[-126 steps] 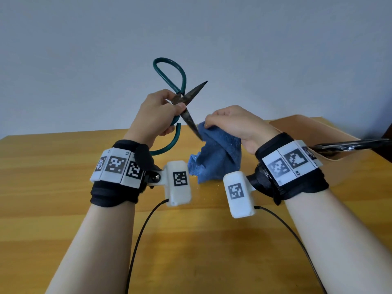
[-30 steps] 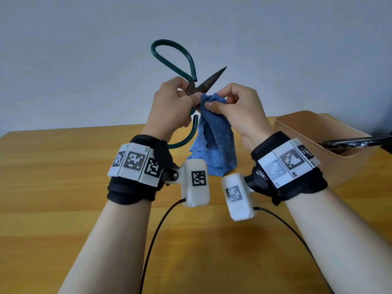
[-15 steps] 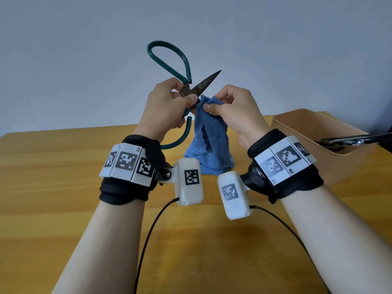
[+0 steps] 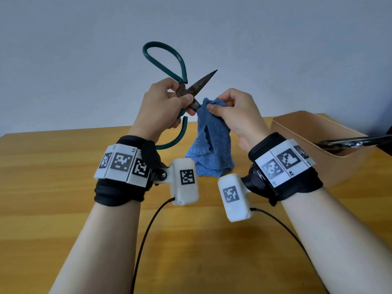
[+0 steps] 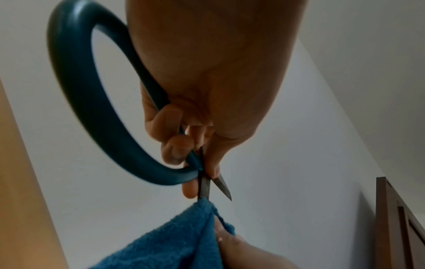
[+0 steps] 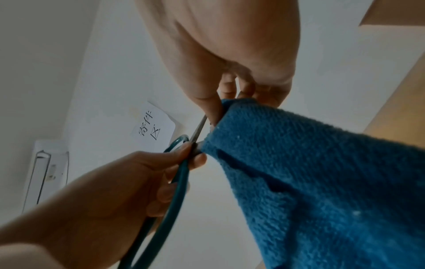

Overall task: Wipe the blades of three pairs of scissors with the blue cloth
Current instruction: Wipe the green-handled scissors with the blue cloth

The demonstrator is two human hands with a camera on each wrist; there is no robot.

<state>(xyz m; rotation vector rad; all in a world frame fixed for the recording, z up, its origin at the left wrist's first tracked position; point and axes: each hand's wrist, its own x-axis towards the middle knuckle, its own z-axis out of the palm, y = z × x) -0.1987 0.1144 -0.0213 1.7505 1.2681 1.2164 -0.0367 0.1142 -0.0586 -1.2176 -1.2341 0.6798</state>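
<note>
The green-handled scissors [image 4: 169, 81] sit in the air above the far middle of the wooden table [image 4: 53, 166], blades spread, one rusty blade pointing up and to the right, the other running down into the blue cloth [image 4: 212, 143]. Your left hand [image 4: 161, 109] is curled tight around them at the pivot, thumb and fingers pressing the metal; your right hand [image 4: 237, 115] pinches the cloth's top fold around that lower blade (its tip is hidden inside), the rest hanging toward the table. At the table's right edge a tan bin [image 4: 314, 143] carries a dark pair of scissors [image 4: 352, 142] across its rim
</note>
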